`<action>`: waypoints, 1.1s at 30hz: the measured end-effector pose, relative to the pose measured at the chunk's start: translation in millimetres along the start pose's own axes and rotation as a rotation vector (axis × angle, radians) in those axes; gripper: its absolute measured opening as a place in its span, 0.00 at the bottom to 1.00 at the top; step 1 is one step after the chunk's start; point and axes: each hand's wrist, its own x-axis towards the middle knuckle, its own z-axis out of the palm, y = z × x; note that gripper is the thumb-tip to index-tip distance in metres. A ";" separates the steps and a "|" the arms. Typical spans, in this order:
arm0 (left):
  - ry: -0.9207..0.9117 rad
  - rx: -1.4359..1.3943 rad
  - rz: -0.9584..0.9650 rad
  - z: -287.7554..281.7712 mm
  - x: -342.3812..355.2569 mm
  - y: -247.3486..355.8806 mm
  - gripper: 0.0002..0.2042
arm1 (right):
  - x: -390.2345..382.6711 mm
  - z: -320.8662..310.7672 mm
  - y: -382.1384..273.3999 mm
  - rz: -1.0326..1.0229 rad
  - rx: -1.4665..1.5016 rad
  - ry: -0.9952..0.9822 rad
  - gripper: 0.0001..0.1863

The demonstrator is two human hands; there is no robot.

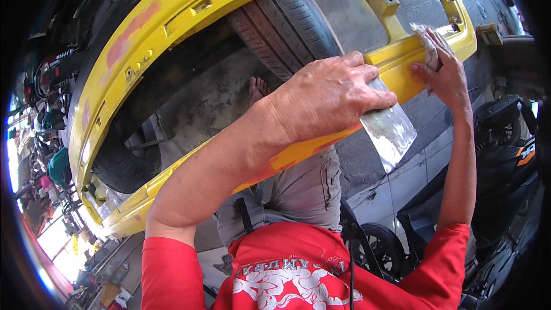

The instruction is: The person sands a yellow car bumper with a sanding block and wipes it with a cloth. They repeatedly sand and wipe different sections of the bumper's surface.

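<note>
A yellow car bumper [172, 20] curves in front of me, with reddish and orange patches on its paint. My left hand [338, 89] is closed over the near strip of the bumper, its fingers curled round a flat grey plate [392, 135] smeared with white. The plate juts out past my fingers toward the lower right. Farther right, my right hand [447, 77] holds a crumpled whitish cloth [427, 46] against the bumper's right end. Its thumb and fingers are bent round the cloth. What lies under my left palm is hidden.
Tyres stand within the bumper's curve, one tyre [284, 28] at its middle and a darker tyre [126, 161] at left. A black motorcycle [482, 178] is close on the right. A small yellowish tin [489, 34] sits beyond the bumper's right end. Clutter [51, 120] fills the far left.
</note>
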 end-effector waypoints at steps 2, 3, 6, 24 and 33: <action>0.004 -0.009 0.009 -5.6 -8.2 -0.5 0.27 | 0.6 0.5 -0.5 -0.028 -0.032 0.022 0.44; -0.011 -0.016 -0.007 -8.2 -15.0 1.2 0.27 | 0.4 1.5 0.2 -0.049 -0.062 0.044 0.41; -0.035 -0.044 -0.058 -11.5 -37.1 7.2 0.29 | -0.4 6.5 5.7 -0.074 -0.087 0.072 0.36; -0.039 -0.037 0.031 -3.0 7.8 -3.8 0.25 | 38.7 -16.2 122.9 0.176 -0.034 0.231 0.29; -0.086 -0.038 0.026 23.4 76.4 -10.5 0.23 | 39.4 -16.5 115.9 0.179 -0.017 0.214 0.27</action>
